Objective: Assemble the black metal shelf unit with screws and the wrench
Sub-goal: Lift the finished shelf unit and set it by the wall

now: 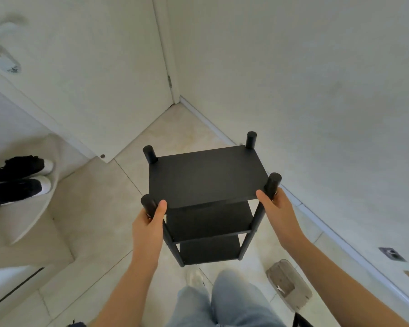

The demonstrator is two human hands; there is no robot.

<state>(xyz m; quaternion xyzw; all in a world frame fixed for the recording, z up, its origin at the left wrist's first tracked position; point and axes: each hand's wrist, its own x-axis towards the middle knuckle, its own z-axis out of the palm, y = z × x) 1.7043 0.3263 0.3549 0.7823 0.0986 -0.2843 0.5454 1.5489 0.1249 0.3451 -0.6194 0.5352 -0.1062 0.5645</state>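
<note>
Near the corner by the door, the black shelf unit (207,178) stood upright on the tiled floor (99,208), the left hand (149,223) and right hand (278,206) each gripping a near post.

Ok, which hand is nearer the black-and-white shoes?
Left. The left hand grips the near-left shelf post, on the shoes' side; the right hand grips the near-right post, farther away.
</note>
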